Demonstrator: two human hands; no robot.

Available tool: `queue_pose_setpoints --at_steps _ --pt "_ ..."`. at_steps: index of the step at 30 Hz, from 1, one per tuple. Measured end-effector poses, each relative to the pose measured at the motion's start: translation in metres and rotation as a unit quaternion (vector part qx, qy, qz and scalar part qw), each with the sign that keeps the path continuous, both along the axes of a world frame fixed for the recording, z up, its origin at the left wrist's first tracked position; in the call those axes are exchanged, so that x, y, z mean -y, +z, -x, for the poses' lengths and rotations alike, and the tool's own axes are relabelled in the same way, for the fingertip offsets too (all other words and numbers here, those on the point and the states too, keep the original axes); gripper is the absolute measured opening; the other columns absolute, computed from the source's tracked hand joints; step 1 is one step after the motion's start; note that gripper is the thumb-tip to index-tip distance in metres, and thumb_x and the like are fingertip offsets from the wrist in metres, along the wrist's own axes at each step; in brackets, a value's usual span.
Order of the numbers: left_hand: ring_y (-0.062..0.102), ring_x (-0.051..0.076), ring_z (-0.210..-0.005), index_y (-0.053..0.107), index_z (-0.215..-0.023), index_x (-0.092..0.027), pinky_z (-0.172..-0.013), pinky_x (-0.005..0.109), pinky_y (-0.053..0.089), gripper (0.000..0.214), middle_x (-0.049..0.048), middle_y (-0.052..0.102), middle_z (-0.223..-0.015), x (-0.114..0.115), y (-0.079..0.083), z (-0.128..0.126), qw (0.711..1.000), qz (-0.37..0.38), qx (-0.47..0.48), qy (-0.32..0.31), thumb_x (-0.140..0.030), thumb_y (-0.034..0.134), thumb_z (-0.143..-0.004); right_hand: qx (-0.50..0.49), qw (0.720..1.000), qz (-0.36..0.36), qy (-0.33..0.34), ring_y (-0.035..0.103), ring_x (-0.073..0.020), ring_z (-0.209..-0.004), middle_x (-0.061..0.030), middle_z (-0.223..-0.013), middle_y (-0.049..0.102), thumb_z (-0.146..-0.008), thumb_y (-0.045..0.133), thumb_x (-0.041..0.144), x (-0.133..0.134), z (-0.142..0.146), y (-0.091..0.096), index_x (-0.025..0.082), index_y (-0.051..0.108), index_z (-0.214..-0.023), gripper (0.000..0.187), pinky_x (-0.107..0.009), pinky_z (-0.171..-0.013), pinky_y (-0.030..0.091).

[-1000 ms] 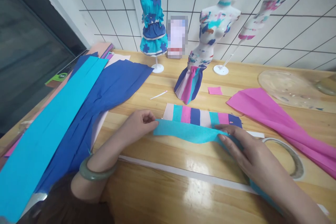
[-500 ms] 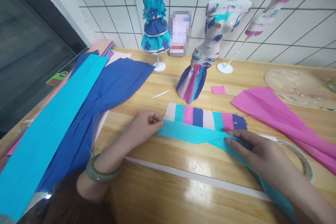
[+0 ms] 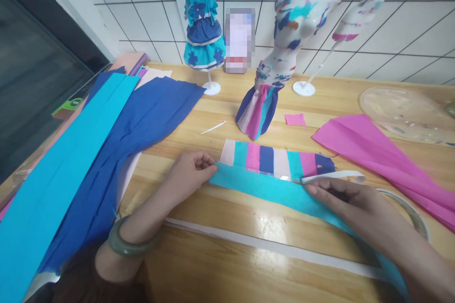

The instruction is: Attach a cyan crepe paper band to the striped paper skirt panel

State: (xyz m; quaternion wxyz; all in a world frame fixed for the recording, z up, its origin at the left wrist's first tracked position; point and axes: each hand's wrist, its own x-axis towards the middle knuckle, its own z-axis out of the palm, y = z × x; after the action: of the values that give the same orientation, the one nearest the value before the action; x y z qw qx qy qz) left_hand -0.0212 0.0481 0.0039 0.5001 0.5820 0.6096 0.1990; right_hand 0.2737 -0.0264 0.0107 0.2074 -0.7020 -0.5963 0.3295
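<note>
A long turquoise crepe-paper strip (image 3: 270, 190) lies across the wooden table (image 3: 227, 255), just below a striped panel (image 3: 277, 160) of pink, blue, white and turquoise bands. My left hand (image 3: 190, 176) pinches the strip's left end. My right hand (image 3: 350, 201) is closed on the strip further right, with a white tape backing strip (image 3: 334, 176) lifting off beside its fingertips. The strip runs on under my right forearm.
Turquoise paper (image 3: 60, 184) and dark blue paper (image 3: 138, 128) sheets lie left, a magenta sheet (image 3: 380, 156) right. Three mannequins stand at the back: a blue-dressed one (image 3: 201, 23), a striped-skirted one (image 3: 280, 61), a tilted one (image 3: 355, 14). A tape roll (image 3: 408, 208), clear dish (image 3: 405, 113), white strip (image 3: 270, 248).
The turquoise strip now lies flatter along the striped panel's lower edge. My right hand has slid right, and a white backing strip has come up beside it.
</note>
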Motion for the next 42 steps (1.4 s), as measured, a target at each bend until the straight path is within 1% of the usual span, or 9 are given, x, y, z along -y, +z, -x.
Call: queue_pose_setpoints --at_steps 3,6,10,13,17,21,25,29,42 --pt "0.039 0.007 -0.041 0.058 -0.072 -0.016 -0.043 0.02 0.03 0.019 -0.0064 0.048 -0.047 -0.001 0.001 0.0 1.0 0.007 0.002 0.009 -0.034 0.061 -0.069 0.015 1.0 -0.007 -0.003 0.065 -0.0209 -0.061 -0.0026 -0.07 0.071 -0.073 0.057 0.058 0.003 -0.001 -0.002 0.023 0.071 -0.072 0.038 -0.028 -0.049 0.051" --pt "0.039 0.007 -0.04 0.057 -0.071 -0.016 -0.042 0.019 0.03 0.018 -0.0071 0.046 -0.046 -0.001 0.001 0.0 1.0 0.011 0.007 0.013 -0.033 0.062 -0.068 0.014 0.999 -0.029 0.0 0.067 -0.0233 -0.069 -0.0033 -0.078 0.073 -0.07 0.061 0.058 0.007 0.001 0.002 0.024 0.071 -0.072 0.035 -0.03 -0.054 0.054" --pt "0.038 0.006 -0.039 0.056 -0.07 -0.016 -0.039 0.018 0.027 0.019 -0.0075 0.046 -0.046 -0.002 0.001 0.001 0.999 0.024 0.018 0.015 -0.034 0.062 -0.068 -0.012 0.992 -0.072 0.107 0.068 -0.0225 -0.076 -0.002 -0.08 0.072 -0.077 0.059 0.049 0.013 0.008 0.015 0.027 0.07 -0.072 0.024 -0.029 -0.061 0.056" --pt "0.038 0.006 -0.038 0.055 -0.07 -0.015 -0.038 0.018 0.026 0.02 -0.0072 0.046 -0.046 -0.002 0.001 0.002 0.999 0.028 0.022 0.01 -0.034 0.062 -0.069 0.018 0.98 -0.114 0.162 0.064 -0.0242 -0.096 -0.0027 -0.1 0.07 -0.083 0.054 0.04 0.017 0.012 0.019 0.028 0.069 -0.087 0.02 -0.035 -0.078 0.055" --pt "0.038 0.006 -0.038 0.055 -0.07 -0.015 -0.038 0.018 0.025 0.02 -0.0073 0.045 -0.046 -0.003 0.001 0.003 0.999 0.029 0.03 0.006 -0.034 0.062 -0.069 0.105 0.968 -0.126 0.19 0.058 -0.0256 -0.11 -0.0014 -0.118 0.064 -0.087 0.048 0.037 0.02 0.01 0.013 0.031 0.061 -0.113 0.03 -0.043 -0.091 0.049" --pt "0.037 0.006 -0.038 0.055 -0.069 -0.016 -0.038 0.018 0.025 0.021 -0.0075 0.044 -0.044 -0.003 0.002 0.003 0.999 0.034 0.028 0.001 -0.035 0.063 -0.069 0.136 0.964 -0.135 0.183 0.057 -0.026 -0.109 -0.0016 -0.119 0.062 -0.089 0.045 0.037 0.019 0.008 0.006 0.031 0.06 -0.112 0.028 -0.045 -0.091 0.048" --pt "0.037 0.006 -0.038 0.055 -0.069 -0.016 -0.038 0.018 0.025 0.022 -0.0072 0.044 -0.044 -0.003 0.003 0.002 0.999 0.032 0.024 0.003 -0.036 0.063 -0.069 0.14 0.968 -0.147 0.146 0.062 -0.0241 -0.095 -0.0041 -0.103 0.067 -0.089 0.043 0.042 0.016 0.008 0.004 0.026 0.062 -0.093 0.025 -0.04 -0.079 0.051" --pt "0.038 0.006 -0.04 0.057 -0.07 -0.016 -0.041 0.019 0.027 0.02 -0.0063 0.047 -0.046 -0.002 0.0 0.0 1.0 0.006 0.003 0.004 -0.036 0.062 -0.069 0.151 0.973 -0.154 0.083 0.063 -0.0222 -0.08 -0.0048 -0.089 0.068 -0.087 0.044 0.045 0.013 0.006 0.0 0.025 0.061 -0.089 0.027 -0.036 -0.07 0.05" --pt "0.059 0.014 -0.067 0.063 -0.073 -0.015 -0.062 0.023 0.044 0.019 0.001 0.065 -0.071 0.001 -0.007 -0.004 0.999 -0.032 0.009 0.02 -0.034 0.062 -0.07 0.125 0.988 -0.085 0.02 0.059 -0.0198 -0.062 -0.0026 -0.076 0.067 -0.077 0.051 0.055 0.004 0.0 -0.004 0.026 0.062 -0.071 0.031 -0.033 -0.057 0.045"
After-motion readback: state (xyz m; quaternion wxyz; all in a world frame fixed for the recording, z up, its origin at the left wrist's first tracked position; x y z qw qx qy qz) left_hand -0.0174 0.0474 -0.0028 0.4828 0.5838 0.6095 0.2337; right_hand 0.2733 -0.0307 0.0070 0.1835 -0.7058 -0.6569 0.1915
